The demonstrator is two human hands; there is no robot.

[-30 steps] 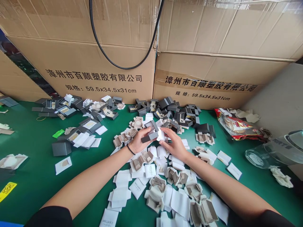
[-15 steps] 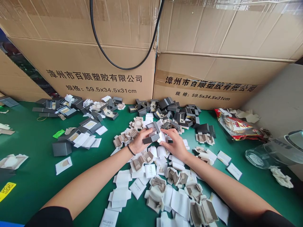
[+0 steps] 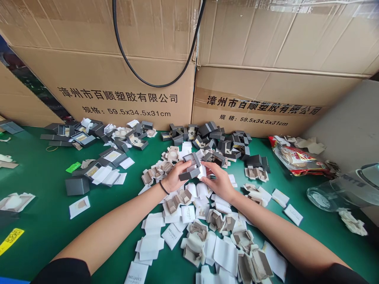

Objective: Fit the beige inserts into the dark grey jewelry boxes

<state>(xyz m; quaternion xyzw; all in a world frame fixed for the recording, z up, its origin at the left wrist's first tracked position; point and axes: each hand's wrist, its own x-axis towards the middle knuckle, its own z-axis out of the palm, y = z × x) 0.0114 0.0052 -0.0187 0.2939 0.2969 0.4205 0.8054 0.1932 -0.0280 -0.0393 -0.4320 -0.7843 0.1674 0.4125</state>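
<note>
Your left hand [image 3: 174, 178] grips the grey box [image 3: 190, 173] between thumb and fingers, your right fingertips [image 3: 205, 180] pinch the white insert [image 3: 202, 171] against it, so tugging too hard could tear that card or drop it among loose inserts [image 3: 172, 204] just below your fingers.

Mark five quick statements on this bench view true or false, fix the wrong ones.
1. The left hand holds a small dark box. True.
2. A black band is on the right wrist. False: the black band is on the left wrist.
3. A black cable hangs in front of the cardboard boxes. True.
4. The red-edged bag lies left of both hands. False: the red-edged bag lies to their right.
5. The right hand is at a white piece beside the dark box. True.
</note>
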